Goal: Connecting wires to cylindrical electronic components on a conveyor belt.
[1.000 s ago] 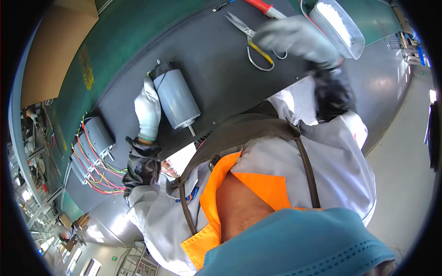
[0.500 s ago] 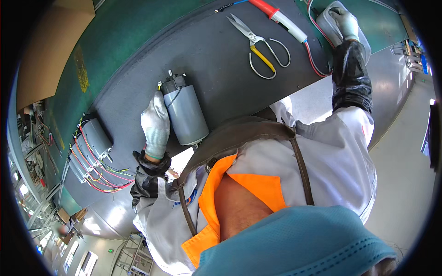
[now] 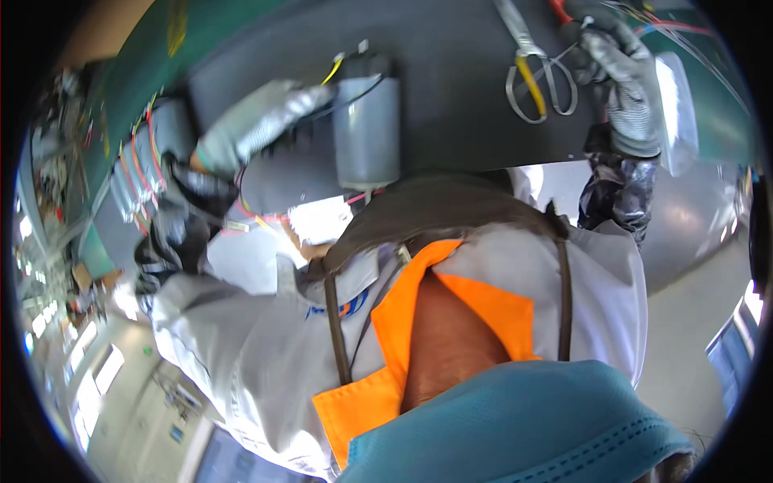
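Head view: motor (image 3: 366, 133) on tabletop (image 3: 463, 121), shaft bodyward. Left hand's (image 3: 270, 119) grip closed on black lead (image 3: 358, 97), apparently steadying it; right hand's (image 3: 632, 88) pinching white tie (image 3: 588, 21). Scissors (image 3: 531, 84), tub (image 3: 679, 117) nearby, seemingly for reach.

No words or numbers can be made out with certainty. The clearest printed mark is a small blue-and-orange emblem (image 3: 354, 304) on the left chest of the pale grey jacket (image 3: 233, 346), left of the orange collar (image 3: 419, 290). A brown strap (image 3: 338, 346) runs down across it, and its characters are too small and slanted to read. At the far left, a yellow marking (image 3: 176, 28) stands on the green surface (image 3: 141, 52), blurred and without a legible shape. A tiny green panel (image 3: 147, 350) shows on the left background wall, its content unclear.
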`<act>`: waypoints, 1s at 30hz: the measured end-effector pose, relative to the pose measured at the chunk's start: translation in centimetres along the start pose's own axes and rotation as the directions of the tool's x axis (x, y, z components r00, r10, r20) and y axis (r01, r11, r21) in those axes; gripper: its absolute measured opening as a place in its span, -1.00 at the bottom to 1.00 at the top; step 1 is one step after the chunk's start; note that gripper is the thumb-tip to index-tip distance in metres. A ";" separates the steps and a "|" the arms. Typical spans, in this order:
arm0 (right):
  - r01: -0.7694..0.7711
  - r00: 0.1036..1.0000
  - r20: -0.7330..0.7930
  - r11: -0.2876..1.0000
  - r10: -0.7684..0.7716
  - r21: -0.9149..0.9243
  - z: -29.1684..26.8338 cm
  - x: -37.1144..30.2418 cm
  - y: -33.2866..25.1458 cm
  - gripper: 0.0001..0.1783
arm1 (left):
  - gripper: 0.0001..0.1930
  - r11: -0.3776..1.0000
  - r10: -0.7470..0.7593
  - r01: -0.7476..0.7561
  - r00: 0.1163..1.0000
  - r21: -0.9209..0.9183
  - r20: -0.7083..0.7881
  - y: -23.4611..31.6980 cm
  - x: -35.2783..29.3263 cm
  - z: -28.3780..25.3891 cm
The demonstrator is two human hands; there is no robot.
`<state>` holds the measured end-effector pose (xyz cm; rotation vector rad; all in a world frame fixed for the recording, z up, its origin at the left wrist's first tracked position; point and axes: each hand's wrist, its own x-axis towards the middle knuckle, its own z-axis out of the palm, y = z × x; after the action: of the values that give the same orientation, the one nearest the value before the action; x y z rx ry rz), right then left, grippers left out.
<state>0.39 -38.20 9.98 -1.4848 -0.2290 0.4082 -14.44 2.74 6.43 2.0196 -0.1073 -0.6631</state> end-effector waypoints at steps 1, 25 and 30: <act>-0.055 0.992 0.121 0.995 0.045 0.079 1.0 0.4 1.7 -0.63 | -0.55 0.985 -0.170 0.171 0.982 -0.003 0.087 1.8 -0.2 -1.0; -0.063 0.928 0.370 0.998 0.047 0.030 17.6 1.3 7.6 -0.70 | -0.93 0.591 -0.444 -0.162 0.753 -0.791 -0.486 0.9 0.9 7.5; -0.059 0.980 0.201 0.962 0.004 0.266 18.6 1.9 8.3 -0.62 | -0.79 0.704 -0.232 -0.339 0.720 -0.623 -0.654 -2.0 3.2 9.3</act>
<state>-6.21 -20.08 3.06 -1.1797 -0.2962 0.5918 -16.74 -4.58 -0.10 1.3425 0.4844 0.1703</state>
